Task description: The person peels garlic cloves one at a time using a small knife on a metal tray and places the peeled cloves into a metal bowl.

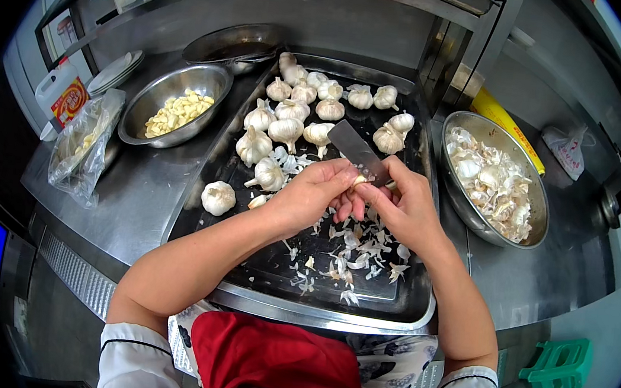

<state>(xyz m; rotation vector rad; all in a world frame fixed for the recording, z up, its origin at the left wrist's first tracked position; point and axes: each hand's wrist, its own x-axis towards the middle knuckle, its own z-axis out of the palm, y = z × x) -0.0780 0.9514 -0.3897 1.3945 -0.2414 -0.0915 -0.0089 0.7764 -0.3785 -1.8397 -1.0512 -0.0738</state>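
Note:
Above a dark metal tray [278, 297], my left hand [322, 189] holds a garlic clove [360, 181] between thumb and fingers. My right hand [407, 206] grips a small rectangular knife blade [359, 151], its thumb against the clove. The knife's handle is hidden in the hand. Whole garlic bulbs [286, 130] cover the tray's back and left parts; one bulb [218, 198] lies apart near the left edge. Garlic skins [355, 254] are scattered on the tray below my hands.
On the left, a steel bowl [220, 81] holds peeled cloves, beside a clear plastic bag [81, 155], stacked plates [116, 73] and a jug [61, 92]. A steel bowl of garlic skins [491, 183] stands right, by a yellow box [510, 132]. A shelf post rises behind; a green stool [557, 369] stands on the floor.

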